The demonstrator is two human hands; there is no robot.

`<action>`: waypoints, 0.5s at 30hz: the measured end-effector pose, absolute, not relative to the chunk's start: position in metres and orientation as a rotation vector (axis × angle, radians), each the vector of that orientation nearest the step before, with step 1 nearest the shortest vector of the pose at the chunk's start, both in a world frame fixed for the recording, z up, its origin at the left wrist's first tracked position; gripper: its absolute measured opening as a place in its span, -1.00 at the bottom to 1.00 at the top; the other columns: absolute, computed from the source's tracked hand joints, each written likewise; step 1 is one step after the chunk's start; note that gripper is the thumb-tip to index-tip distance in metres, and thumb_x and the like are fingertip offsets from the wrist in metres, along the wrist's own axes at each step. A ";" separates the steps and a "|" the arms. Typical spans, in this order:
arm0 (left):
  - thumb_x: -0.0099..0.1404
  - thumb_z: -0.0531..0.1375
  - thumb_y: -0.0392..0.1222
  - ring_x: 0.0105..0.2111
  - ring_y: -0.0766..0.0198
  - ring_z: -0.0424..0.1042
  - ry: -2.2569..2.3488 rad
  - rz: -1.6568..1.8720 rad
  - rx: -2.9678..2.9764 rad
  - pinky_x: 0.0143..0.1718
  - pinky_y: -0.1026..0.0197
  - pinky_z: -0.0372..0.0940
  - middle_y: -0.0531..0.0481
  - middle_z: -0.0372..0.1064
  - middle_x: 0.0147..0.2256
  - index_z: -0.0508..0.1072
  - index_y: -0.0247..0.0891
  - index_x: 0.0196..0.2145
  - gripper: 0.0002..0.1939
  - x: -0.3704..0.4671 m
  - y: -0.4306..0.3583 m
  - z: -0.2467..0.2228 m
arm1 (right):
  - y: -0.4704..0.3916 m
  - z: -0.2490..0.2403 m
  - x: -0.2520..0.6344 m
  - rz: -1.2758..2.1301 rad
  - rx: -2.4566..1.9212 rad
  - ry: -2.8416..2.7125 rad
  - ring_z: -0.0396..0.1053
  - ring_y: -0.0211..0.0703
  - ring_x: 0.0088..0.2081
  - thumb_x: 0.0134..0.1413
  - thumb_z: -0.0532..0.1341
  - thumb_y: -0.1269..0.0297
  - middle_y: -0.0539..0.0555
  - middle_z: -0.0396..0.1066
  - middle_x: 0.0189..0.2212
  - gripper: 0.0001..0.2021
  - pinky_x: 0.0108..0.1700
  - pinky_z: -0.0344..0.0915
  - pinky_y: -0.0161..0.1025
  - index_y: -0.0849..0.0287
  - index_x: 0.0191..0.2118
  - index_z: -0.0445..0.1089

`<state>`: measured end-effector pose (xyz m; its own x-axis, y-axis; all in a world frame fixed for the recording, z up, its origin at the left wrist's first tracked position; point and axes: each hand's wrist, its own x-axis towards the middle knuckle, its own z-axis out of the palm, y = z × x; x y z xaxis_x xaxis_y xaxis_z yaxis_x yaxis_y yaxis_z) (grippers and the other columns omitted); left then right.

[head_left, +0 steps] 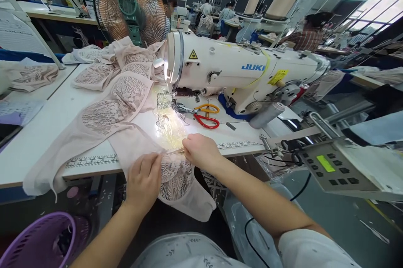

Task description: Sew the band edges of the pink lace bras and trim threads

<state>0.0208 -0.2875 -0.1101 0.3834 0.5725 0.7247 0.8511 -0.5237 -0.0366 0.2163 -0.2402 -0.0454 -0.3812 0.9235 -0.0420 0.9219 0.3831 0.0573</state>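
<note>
A pale pink lace bra (176, 177) hangs over the table's front edge between my hands. My left hand (143, 182) pinches its upper edge on one side. On the other side my right hand (200, 150) is closed on the same edge, fingers curled. Just beyond them is the lit needle area of a white sewing machine (217, 62). Scissors (206, 116) with one orange and one red handle lie by the needle. Another lace bra (116, 104) is spread on the table to the left, in front of a heap of similar pieces.
A large fan (132, 3) stands behind the table. A purple basket (40, 243) is on the floor at lower left. To the right are a thread cone (267, 115) and a control box (336, 167). Several people work at machines farther back.
</note>
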 end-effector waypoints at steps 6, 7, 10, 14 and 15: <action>0.31 0.04 -0.42 -0.16 0.07 0.42 -1.180 -0.874 -2.386 -0.18 0.04 0.33 -0.15 0.48 -0.15 0.38 -0.33 -0.05 -0.72 0.006 -0.280 -0.109 | -0.244 -0.046 0.206 -0.003 1.639 2.717 0.29 -0.14 -0.24 0.21 0.08 0.28 0.10 0.41 -0.30 -0.81 -0.45 -0.08 -0.24 0.19 -0.30 0.42; 0.32 0.03 -0.41 -0.16 0.08 0.42 -1.183 -0.870 -2.396 -0.18 0.05 0.34 -0.14 0.48 -0.16 0.39 -0.32 -0.06 -0.73 0.006 -0.279 -0.107 | -0.244 -0.047 0.202 0.008 1.591 2.764 0.28 -0.14 -0.24 0.24 0.07 0.25 0.10 0.41 -0.30 -0.79 -0.44 -0.08 -0.24 0.19 -0.30 0.42; 0.32 0.02 -0.40 -0.17 0.09 0.43 -1.196 -0.854 -2.411 -0.20 0.06 0.34 -0.13 0.49 -0.16 0.39 -0.29 -0.05 -0.71 0.006 -0.279 -0.105 | -0.242 -0.053 0.188 0.041 1.483 2.828 0.26 -0.15 -0.30 0.25 0.02 0.35 0.09 0.39 -0.37 -0.76 -0.44 -0.10 -0.22 0.18 -0.32 0.43; 0.31 0.04 -0.41 -0.15 0.09 0.44 -1.214 -0.859 -2.430 -0.19 0.06 0.32 -0.11 0.50 -0.13 0.38 -0.27 -0.04 -0.70 0.004 -0.279 -0.104 | -0.231 -0.057 0.180 0.073 1.371 2.872 0.24 -0.13 -0.33 0.17 0.02 0.47 0.12 0.37 -0.41 -0.77 -0.43 -0.11 -0.21 0.19 -0.32 0.42; 0.31 0.04 -0.42 -0.14 0.10 0.44 -1.211 -0.862 -2.440 -0.17 0.06 0.31 -0.10 0.50 -0.12 0.38 -0.26 -0.03 -0.69 0.004 -0.279 -0.105 | -0.228 -0.057 0.180 0.094 1.386 2.875 0.23 -0.12 -0.32 0.17 0.01 0.47 0.13 0.37 -0.41 -0.77 -0.44 -0.12 -0.21 0.20 -0.32 0.42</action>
<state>0.0038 -0.2789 -0.1046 0.4694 0.6248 0.6240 0.7941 -0.6077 0.0111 0.1801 -0.2278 -0.0573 -0.6220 0.7797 0.0720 0.7827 0.6216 0.0307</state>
